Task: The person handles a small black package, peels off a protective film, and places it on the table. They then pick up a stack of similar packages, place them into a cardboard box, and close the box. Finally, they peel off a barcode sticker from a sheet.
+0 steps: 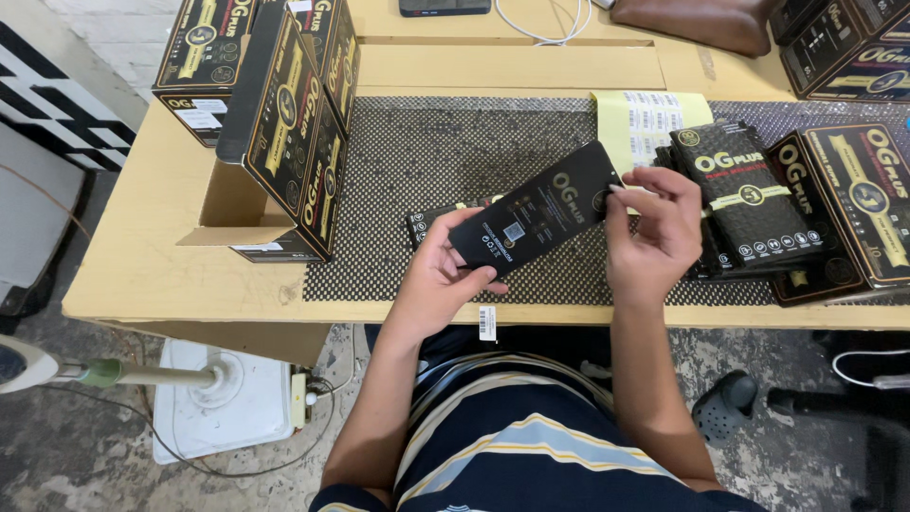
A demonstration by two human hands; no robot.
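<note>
Both my hands hold a flat black packet (536, 216) with light print, tilted above a dark dotted mat (445, 161). My left hand (444, 275) grips its lower left end from underneath, thumb on top. My right hand (652, 232) pinches its upper right end. Another black packet (422, 225) lies on the mat just behind my left hand. To the right lies a pile of similar black packets (749, 194), and behind it a yellow sheet of small labels (645, 118).
An open black-and-gold carton (284, 133) stands at the left on the wooden table (152, 246). More such cartons (858, 199) sit at the right and far right corner. A small white sticker (487, 322) hangs on the table's front edge. A white fan base (223, 403) stands on the floor.
</note>
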